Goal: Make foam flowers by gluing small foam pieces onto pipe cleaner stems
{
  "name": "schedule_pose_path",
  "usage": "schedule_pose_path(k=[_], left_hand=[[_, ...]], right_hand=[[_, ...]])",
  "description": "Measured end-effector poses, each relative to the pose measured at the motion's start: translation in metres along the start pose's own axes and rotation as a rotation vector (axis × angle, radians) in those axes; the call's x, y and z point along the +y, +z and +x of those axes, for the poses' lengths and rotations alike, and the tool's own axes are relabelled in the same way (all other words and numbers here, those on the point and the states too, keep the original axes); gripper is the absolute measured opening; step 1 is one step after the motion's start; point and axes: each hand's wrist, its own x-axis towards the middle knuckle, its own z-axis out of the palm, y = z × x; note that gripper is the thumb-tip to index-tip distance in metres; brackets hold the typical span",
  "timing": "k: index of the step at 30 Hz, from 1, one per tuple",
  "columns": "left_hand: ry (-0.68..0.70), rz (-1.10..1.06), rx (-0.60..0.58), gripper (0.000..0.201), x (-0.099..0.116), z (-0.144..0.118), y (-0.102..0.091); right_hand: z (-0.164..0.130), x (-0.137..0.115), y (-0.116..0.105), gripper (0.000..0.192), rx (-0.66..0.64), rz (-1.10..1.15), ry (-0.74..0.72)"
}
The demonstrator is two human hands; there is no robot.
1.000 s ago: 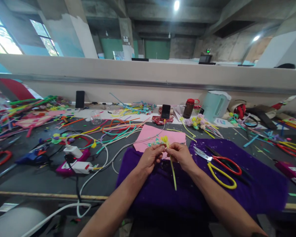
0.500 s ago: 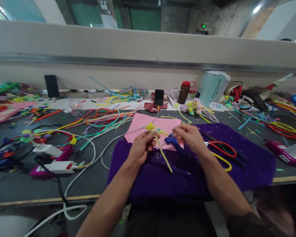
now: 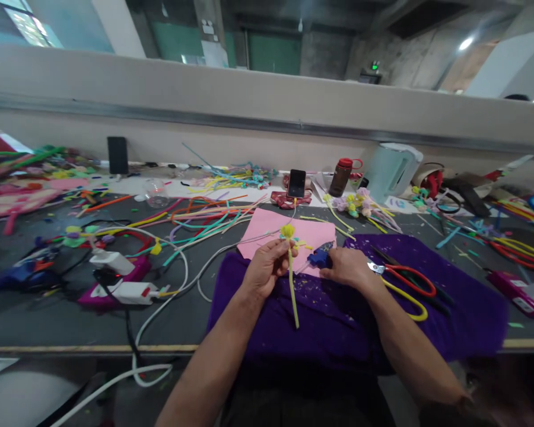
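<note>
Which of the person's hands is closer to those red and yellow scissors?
The right hand: it lies just left of the scissors on the purple cloth. The left hand is farther left, holding a yellow flower stem.

A long beige partition (image 3: 267, 101) backs the dark worktable (image 3: 48, 323); beyond, seemingly concrete pillars.

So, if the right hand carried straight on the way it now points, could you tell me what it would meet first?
The right hand points left and already touches the blue glue gun. Beyond that, probably the yellow flower stem in the left hand, though depth is unclear.
</note>
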Motion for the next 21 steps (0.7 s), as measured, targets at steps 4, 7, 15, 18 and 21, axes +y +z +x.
schedule_pose_path(k=[4,7,15,18,21], left_hand=[[0.007,-0.009,-0.008,0.022,-0.001,0.000,-0.002],[0.003,0.004,0.001,0.026,-0.003,0.001,-0.004],[0.054,0.095,0.021,0.028,-0.008,0.003,-0.002],[0.063,0.110,0.035,0.027,-0.008,0.003,-0.001],[0.068,0.117,0.064,0.026,-0.009,0.004,-0.001]], right_hand=[[0.001,0.019,-0.010,0.033,0.076,0.209,0.035],[-0.006,0.022,-0.015,0.031,0.145,0.799,-0.050],[-0.035,-0.021,-0.019,0.034,0.021,1.602,-0.402],[-0.038,-0.022,-0.020,0.033,0.053,1.666,-0.401],[-0.039,-0.020,-0.020,0.032,0.080,1.679,-0.414]])
